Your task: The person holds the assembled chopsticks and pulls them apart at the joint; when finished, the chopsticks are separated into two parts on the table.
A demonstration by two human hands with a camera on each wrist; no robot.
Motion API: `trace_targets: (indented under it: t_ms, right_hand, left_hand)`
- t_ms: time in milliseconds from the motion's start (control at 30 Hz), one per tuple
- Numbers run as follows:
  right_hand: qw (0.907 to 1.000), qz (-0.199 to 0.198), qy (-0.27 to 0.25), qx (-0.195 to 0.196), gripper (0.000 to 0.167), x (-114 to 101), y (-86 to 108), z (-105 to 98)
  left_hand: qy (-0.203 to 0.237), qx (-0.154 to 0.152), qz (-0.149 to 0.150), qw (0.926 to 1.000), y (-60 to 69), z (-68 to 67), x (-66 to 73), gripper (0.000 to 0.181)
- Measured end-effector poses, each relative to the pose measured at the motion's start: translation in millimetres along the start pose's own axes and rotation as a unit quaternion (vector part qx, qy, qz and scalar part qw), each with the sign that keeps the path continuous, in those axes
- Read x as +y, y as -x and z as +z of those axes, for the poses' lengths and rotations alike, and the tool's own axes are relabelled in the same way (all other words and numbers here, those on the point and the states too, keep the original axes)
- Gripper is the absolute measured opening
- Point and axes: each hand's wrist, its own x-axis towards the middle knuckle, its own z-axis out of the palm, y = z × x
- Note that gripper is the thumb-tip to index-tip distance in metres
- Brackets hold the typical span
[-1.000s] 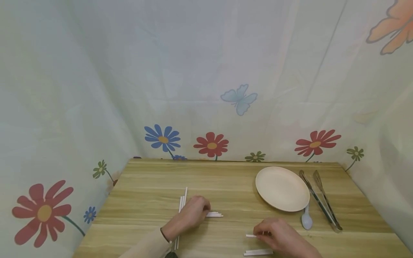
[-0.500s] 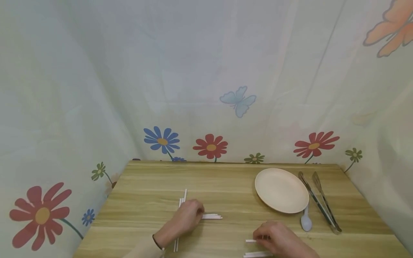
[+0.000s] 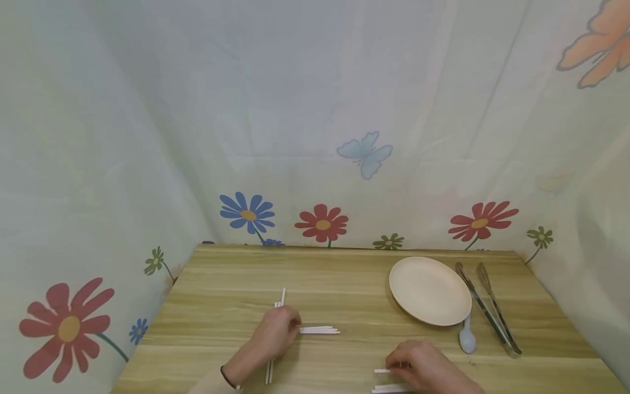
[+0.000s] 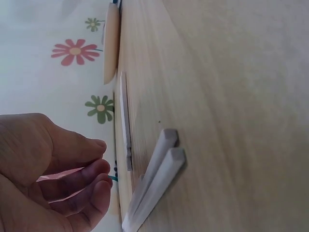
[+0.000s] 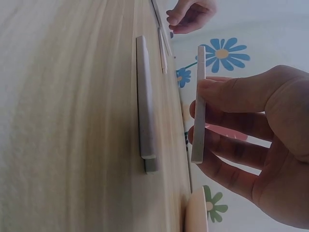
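In the head view my left hand hovers over a row of long white sticks, covering their middle. Just right of its fingertips lies a small bunch of white sticks. The left wrist view shows that hand's fingers loosely bent, with nothing between them. My right hand pinches one short white stick between thumb and fingers, raised off the table in the right wrist view. Below it, more white sticks lie at the front edge of the head view, partly hidden by the hand.
A round cream plate lies at the back right of the wooden table. Beside it are a pale spoon, partly under the plate, and metal tongs. A flowered curtain hangs behind the table and at both sides.
My left hand has drawn back leftward from the small bunch of sticks, uncovering more of it. My right hand keeps its pinch on the stick, almost in place.
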Motion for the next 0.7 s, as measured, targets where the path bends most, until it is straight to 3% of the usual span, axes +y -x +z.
trace_targets:
  t_ms: [200,400,700]
  right_hand:
    - [0.9999,-0.005,0.014,0.001,0.011,0.1,0.4,4.0]
    - [0.9997,0.019,0.007,-0.011,0.009,-1.4,0.7,3.0]
    - [0.9996,0.021,0.012,-0.016,0.01,-3.6,2.3,4.6]
  left_hand:
    - [-0.005,0.025,-0.008,0.9996,6.6,-2.8,-2.1,0.011]
    - [-0.012,0.045,-0.023,0.9986,13.3,-4.7,-4.9,0.011]
    - [-0.02,0.048,-0.055,0.9971,22.3,-6.1,-8.1,0.012]
